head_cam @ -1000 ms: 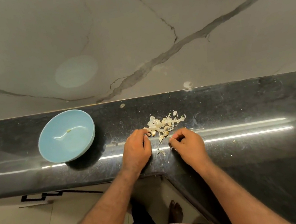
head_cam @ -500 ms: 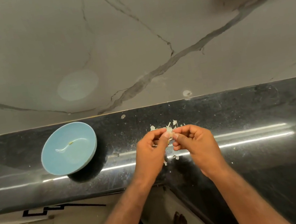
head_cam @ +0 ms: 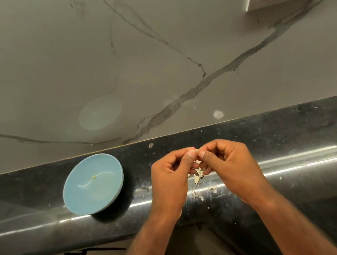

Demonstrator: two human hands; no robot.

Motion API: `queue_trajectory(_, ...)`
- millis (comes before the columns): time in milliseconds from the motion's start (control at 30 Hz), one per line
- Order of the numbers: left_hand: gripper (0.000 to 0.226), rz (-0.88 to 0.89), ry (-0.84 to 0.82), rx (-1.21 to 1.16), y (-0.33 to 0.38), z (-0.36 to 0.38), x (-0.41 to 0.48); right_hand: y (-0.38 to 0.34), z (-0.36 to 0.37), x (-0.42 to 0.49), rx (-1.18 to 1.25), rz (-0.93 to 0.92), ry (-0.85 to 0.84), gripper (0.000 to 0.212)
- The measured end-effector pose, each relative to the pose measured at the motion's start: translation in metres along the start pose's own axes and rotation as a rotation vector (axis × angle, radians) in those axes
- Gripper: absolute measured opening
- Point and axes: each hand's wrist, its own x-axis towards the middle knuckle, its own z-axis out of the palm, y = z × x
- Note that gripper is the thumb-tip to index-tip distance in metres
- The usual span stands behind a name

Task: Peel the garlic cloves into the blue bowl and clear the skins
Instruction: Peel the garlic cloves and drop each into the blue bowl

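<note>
Above the middle of the black counter (head_cam: 297, 140), a person's left hand (head_cam: 170, 175) and right hand (head_cam: 231, 166) meet fingertip to fingertip. Both are curled, pinching what appears to be a garlic clove (head_cam: 195, 150), largely hidden by the thumbs. Loose skins (head_cam: 196, 179) lie scattered beneath them toward the counter's front edge. The blue bowl (head_cam: 107, 194) sits apart to the left, near the back edge, with a thin pale sprout (head_cam: 90, 180) inside

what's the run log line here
left hand: pinches garlic clove | right hand: same clove | blue bowl: left of hands | skins: on counter
</note>
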Motion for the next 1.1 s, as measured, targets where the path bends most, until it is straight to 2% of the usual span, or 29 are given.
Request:
queue_trajectory(200,0.011,0.004,0.007,-0.037,0.008,-0.006,0.0,-0.01,0.005,-0.001,-0.026,-0.043,0.039,0.007)
queue_trajectory(433,0.011,0.07,-0.027,0.054,0.014,-0.005,-0.002,-0.017,0.002,-0.003,-0.075,-0.093,0.064,0.01)
queue_trajectory(500,0.011,0.036,-0.036,0.014,0.014,-0.004,-0.004,-0.017,0.003,-0.003,-0.018,-0.073,0.076,0.008)
queue_trajectory(667,0.011,-0.045,-0.05,-0.118,0.017,-0.008,-0.004,-0.019,0.014,-0.006,0.297,0.046,0.049,0.012)
queue_trajectory(767,0.022,-0.077,-0.052,-0.197,0.019,-0.008,-0.003,-0.022,0.016,-0.004,0.419,0.097,0.028,0.018)
queue_trajectory(933,0.026,-0.206,-0.069,-0.389,0.019,-0.005,-0.002,-0.026,0.017,-0.003,0.494,0.16,-0.013,0.023)
queue_trajectory(1100,0.02,-0.34,-0.086,-0.552,0.021,-0.003,-0.005,-0.026,0.019,-0.002,0.565,0.26,-0.057,0.024)
